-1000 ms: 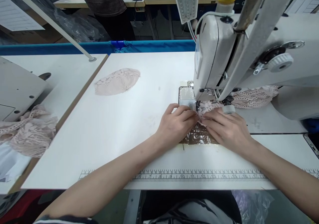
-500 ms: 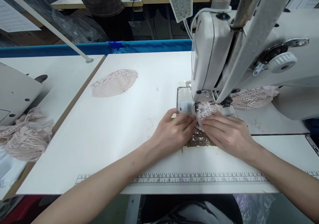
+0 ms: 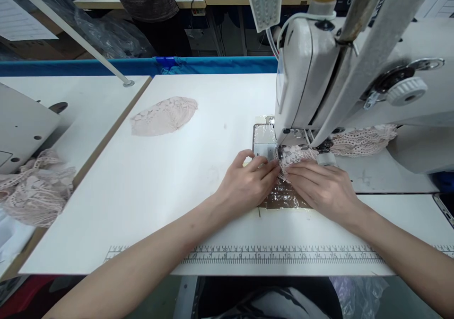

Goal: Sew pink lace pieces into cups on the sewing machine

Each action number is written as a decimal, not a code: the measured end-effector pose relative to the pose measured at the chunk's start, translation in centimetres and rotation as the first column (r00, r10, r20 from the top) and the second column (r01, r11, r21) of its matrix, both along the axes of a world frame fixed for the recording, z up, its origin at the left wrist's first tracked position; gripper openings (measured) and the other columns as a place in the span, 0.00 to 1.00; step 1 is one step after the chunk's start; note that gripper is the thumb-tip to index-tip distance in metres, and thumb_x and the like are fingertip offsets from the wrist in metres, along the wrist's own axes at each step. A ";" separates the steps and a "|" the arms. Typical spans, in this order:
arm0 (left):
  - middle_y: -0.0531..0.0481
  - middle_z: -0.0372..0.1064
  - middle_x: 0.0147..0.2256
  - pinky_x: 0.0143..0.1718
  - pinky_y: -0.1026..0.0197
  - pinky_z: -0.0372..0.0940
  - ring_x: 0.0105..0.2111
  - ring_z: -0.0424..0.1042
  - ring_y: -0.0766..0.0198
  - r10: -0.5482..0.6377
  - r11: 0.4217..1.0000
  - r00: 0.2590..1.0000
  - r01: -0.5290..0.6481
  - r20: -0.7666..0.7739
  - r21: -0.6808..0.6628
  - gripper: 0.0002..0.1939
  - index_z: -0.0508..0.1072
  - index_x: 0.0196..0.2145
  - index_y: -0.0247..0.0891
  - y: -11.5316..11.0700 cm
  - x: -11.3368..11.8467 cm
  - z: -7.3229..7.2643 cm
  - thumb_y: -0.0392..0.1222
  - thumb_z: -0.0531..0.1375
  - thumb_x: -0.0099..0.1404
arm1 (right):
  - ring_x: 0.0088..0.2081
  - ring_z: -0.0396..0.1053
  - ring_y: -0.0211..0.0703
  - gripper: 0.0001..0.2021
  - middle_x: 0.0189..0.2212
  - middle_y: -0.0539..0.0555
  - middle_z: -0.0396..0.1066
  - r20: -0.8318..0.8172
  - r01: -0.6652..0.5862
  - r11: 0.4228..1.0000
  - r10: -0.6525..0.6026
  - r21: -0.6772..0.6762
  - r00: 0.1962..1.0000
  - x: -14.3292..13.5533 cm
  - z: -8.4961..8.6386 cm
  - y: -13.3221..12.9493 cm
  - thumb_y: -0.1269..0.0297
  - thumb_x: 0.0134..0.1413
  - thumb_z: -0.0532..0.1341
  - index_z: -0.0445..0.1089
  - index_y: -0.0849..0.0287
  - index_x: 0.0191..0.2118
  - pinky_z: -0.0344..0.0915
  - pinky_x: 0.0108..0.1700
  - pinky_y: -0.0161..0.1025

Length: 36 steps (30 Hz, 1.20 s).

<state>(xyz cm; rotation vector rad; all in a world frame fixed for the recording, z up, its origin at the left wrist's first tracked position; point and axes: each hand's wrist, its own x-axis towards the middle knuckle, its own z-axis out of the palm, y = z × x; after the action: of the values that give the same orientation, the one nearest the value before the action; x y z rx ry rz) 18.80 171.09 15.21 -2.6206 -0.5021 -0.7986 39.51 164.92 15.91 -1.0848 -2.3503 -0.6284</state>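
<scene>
A pale pink lace piece (image 3: 296,154) lies under the presser foot of a white sewing machine (image 3: 296,68). At its left edge, my left hand (image 3: 248,181) is closed, thumb and fingertips pinching the lace just in front of the needle area. My right hand (image 3: 324,186) rests on the lace's right side, fingers held together and pressing its near edge. The fingers hide part of the lace, and the machine head covers the needle. A metal plate (image 3: 262,137) shows left of the foot, and brown taped film (image 3: 285,198) lies below the fingertips.
Another lace piece (image 3: 166,115) lies flat on the white table at left. More lace (image 3: 365,140) is bunched under the machine arm. A lace heap (image 3: 42,191) sits by a second machine (image 3: 24,129). A printed ruler (image 3: 269,255) runs along the front edge. A person (image 3: 145,2) stands behind.
The view has shifted slightly, so the machine sits a little further right. Both hands stay at the lace in nearly the same position, the left fingers only slightly changed.
</scene>
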 end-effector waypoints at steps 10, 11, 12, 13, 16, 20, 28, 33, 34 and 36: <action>0.49 0.75 0.47 0.46 0.53 0.59 0.44 0.71 0.60 -0.007 1.000 1.000 0.007 -0.005 0.017 0.11 0.74 0.46 0.37 0.3 -0.1 0.4 0.38 0.55 0.70 | 0.39 0.75 0.42 0.08 0.40 0.51 0.78 -0.003 0.023 1.000 -0.023 0.008 1.000 -0.2 0.1 0.3 0.73 0.58 0.60 0.76 0.61 0.39 0.73 0.39 0.40; 0.50 0.75 0.46 0.46 0.53 0.59 0.45 0.71 0.60 -0.020 1.000 1.000 0.020 -0.003 0.018 0.10 0.74 0.46 0.38 0.2 -0.2 0.4 0.37 0.56 0.69 | 0.39 0.75 0.41 0.07 0.40 0.51 0.78 -0.003 0.027 1.000 -0.027 0.007 1.000 -0.3 0.1 0.1 0.71 0.59 0.60 0.76 0.61 0.39 0.73 0.38 0.40; 0.51 0.76 0.46 0.46 0.53 0.59 0.45 0.71 0.61 -0.032 0.999 0.999 0.032 0.000 0.018 0.10 0.75 0.45 0.38 0.1 -0.2 0.3 0.37 0.56 0.69 | 0.40 0.75 0.42 0.08 0.40 0.52 0.78 -0.002 0.029 1.000 -0.029 0.002 1.000 -0.3 0.1 0.0 0.70 0.59 0.60 0.76 0.61 0.39 0.73 0.38 0.40; 0.51 0.76 0.45 0.46 0.53 0.59 0.45 0.71 0.61 -0.038 0.999 0.999 0.038 0.005 0.015 0.10 0.75 0.44 0.38 0.0 -0.2 0.3 0.37 0.56 0.69 | 0.40 0.75 0.42 0.08 0.41 0.52 0.78 -0.001 0.032 0.999 -0.032 -0.007 1.000 -0.3 0.1 -0.1 0.69 0.60 0.60 0.76 0.61 0.40 0.73 0.39 0.40; 0.51 0.77 0.42 0.47 0.53 0.59 0.44 0.72 0.62 -0.042 0.999 0.999 0.042 0.026 0.005 0.09 0.75 0.43 0.36 -0.2 -0.2 0.3 0.38 0.56 0.70 | 0.42 0.75 0.44 0.09 0.42 0.53 0.77 -0.005 0.032 0.999 -0.033 -0.032 0.999 -0.2 0.0 -0.3 0.69 0.59 0.60 0.76 0.61 0.42 0.72 0.41 0.42; 0.50 0.78 0.41 0.47 0.53 0.59 0.43 0.72 0.61 -0.031 0.999 0.999 0.032 0.036 -0.009 0.09 0.75 0.43 0.35 -0.1 -0.1 0.3 0.37 0.56 0.69 | 0.42 0.75 0.45 0.10 0.43 0.54 0.77 -0.007 0.031 0.999 -0.031 -0.033 0.999 -0.1 -0.1 -0.3 0.69 0.58 0.61 0.76 0.61 0.44 0.72 0.41 0.43; 0.49 0.76 0.44 0.48 0.52 0.58 0.43 0.72 0.61 0.000 1.000 1.000 0.001 0.018 -0.015 0.10 0.75 0.44 0.35 0.6 -0.1 0.1 0.37 0.55 0.70 | 0.41 0.75 0.44 0.11 0.44 0.52 0.76 0.038 0.089 0.996 -0.088 -0.021 0.995 -0.3 0.0 0.2 0.67 0.60 0.59 0.75 0.62 0.46 0.72 0.43 0.44; 0.48 0.75 0.46 0.48 0.52 0.57 0.43 0.72 0.60 0.034 0.999 0.999 -0.033 0.008 -0.015 0.11 0.73 0.47 0.36 0.7 0.0 0.1 0.38 0.54 0.70 | 0.41 0.75 0.44 0.12 0.46 0.53 0.75 0.041 0.107 0.993 -0.105 -0.049 0.994 -0.4 0.1 0.2 0.67 0.61 0.59 0.74 0.61 0.47 0.70 0.48 0.46; 0.48 0.75 0.46 0.48 0.51 0.57 0.44 0.72 0.60 0.041 0.999 0.999 -0.041 0.004 -0.008 0.12 0.73 0.47 0.36 0.7 0.0 0.1 0.39 0.54 0.70 | 0.40 0.75 0.43 0.11 0.45 0.52 0.76 0.036 0.104 0.994 -0.103 -0.036 0.994 -0.4 0.1 0.2 0.67 0.61 0.58 0.75 0.61 0.46 0.70 0.48 0.45; 0.48 0.75 0.47 0.48 0.51 0.57 0.45 0.71 0.59 0.051 0.999 0.999 -0.051 -0.006 0.011 0.11 0.73 0.47 0.35 0.7 0.0 0.1 0.39 0.54 0.70 | 0.38 0.75 0.42 0.11 0.44 0.51 0.76 0.022 0.098 0.995 -0.098 -0.015 0.995 -0.3 0.1 0.1 0.66 0.62 0.58 0.75 0.61 0.45 0.70 0.48 0.43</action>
<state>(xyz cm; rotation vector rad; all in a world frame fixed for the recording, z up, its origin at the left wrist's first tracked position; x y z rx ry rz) 18.79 171.82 15.34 -2.5888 -0.5596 -0.7747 39.18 165.00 16.00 -1.2122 -2.3349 -0.6607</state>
